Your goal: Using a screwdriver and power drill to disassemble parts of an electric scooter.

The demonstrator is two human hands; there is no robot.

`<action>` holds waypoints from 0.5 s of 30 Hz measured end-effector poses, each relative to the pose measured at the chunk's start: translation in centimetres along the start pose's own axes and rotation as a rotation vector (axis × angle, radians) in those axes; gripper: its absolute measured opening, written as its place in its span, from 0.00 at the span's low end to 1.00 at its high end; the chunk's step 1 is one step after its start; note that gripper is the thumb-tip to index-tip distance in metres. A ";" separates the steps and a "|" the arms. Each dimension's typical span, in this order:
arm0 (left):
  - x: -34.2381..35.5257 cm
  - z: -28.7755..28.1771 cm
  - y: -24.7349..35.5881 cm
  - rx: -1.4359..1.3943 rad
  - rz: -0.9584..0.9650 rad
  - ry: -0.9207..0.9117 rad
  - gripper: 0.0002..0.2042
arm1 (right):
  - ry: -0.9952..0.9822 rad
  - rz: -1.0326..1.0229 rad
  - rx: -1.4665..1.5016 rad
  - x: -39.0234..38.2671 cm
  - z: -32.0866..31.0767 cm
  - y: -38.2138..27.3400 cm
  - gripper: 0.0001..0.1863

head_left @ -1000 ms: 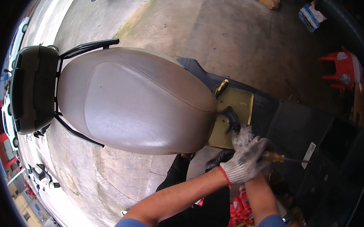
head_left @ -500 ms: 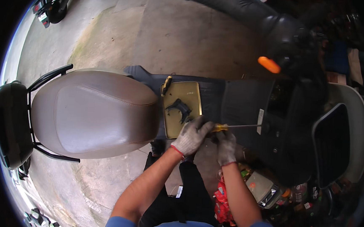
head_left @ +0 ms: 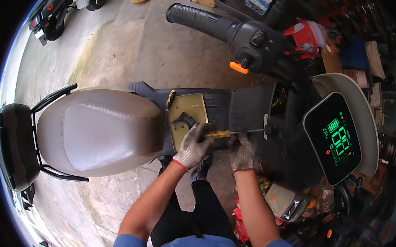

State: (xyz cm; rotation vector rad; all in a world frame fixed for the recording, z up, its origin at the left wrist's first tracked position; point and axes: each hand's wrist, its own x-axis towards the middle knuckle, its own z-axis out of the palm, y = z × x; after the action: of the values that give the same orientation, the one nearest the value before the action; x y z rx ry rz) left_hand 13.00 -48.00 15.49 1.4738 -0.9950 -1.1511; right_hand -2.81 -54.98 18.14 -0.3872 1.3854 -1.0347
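Both my hands wear grey knit gloves with red cuffs. My left hand (head_left: pixel 193 145) grips the yellow handle of a screwdriver (head_left: pixel 234 134), whose thin shaft points right into the black inner panel (head_left: pixel 247 111) of a scooter. My right hand (head_left: pixel 242 152) rests just under the shaft, fingers curled near it and touching the panel. A tan plate with a black latch (head_left: pixel 185 118) lies on the scooter floor beside my left hand. The brown seat (head_left: pixel 99 130) is to the left.
The handlebar grip (head_left: pixel 200 19) with an orange switch crosses the top. A lit green dashboard screen (head_left: pixel 339 142) is at the right. Another scooter (head_left: pixel 64 4) is parked top left. Boxes, bottles and parts crowd the right and lower right. Concrete floor lies behind the seat.
The view has swung right and closer over the scooter's front panel. My hands stay on the screwdriver, its tip now set further right against the panel.
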 end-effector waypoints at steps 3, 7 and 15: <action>0.4 -0.5 -1.6 -0.060 -0.208 -0.142 0.15 | -0.051 0.017 -0.011 -0.6 0.5 0.0 0.09; 0.5 0.1 -3.2 0.065 -0.043 -0.146 0.16 | -0.098 0.012 0.036 -0.7 0.1 -0.2 0.09; 1.3 -0.7 -2.6 -0.167 -0.400 -0.146 0.20 | -0.080 -0.003 0.120 -0.2 0.6 0.4 0.08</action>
State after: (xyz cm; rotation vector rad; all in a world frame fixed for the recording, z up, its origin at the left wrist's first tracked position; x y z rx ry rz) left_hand 14.01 -48.64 12.77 1.5091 -0.6939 -1.6069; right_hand -2.09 -54.84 18.07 -0.3384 1.2454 -1.0876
